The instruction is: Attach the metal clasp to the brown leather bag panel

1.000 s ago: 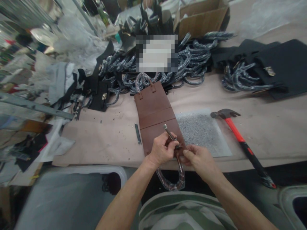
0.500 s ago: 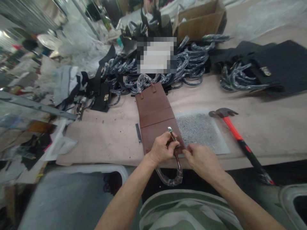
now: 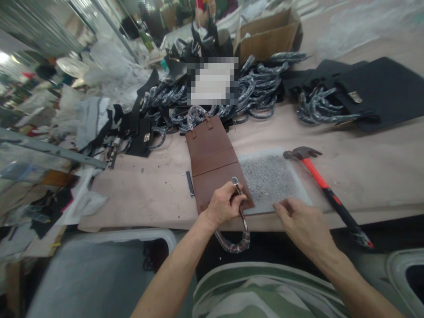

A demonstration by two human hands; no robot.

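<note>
A brown leather bag [image 3: 212,158] lies flat on the table, one plastic-wrapped handle [image 3: 236,238] hanging over the near edge. My left hand [image 3: 222,206] is closed on a thin metal punch [image 3: 237,187] held upright against the bag's near end. Off the bag, my right hand [image 3: 300,219] rests with loosely curled fingers on the near corner of a speckled grey pad [image 3: 270,179]; nothing shows in it. To the right of the pad lies a hammer [image 3: 326,192] with a red and black handle.
Several black wrapped handles [image 3: 255,95] and black bag panels [image 3: 374,90] are piled along the far side. A cardboard box [image 3: 268,35] stands behind them. A small dark strip [image 3: 189,183] lies left of the bag. A grey bin [image 3: 99,274] sits below the table edge.
My right hand has let go of the bag's near end and moved right onto the grey pad. My left hand keeps the punch in place.
</note>
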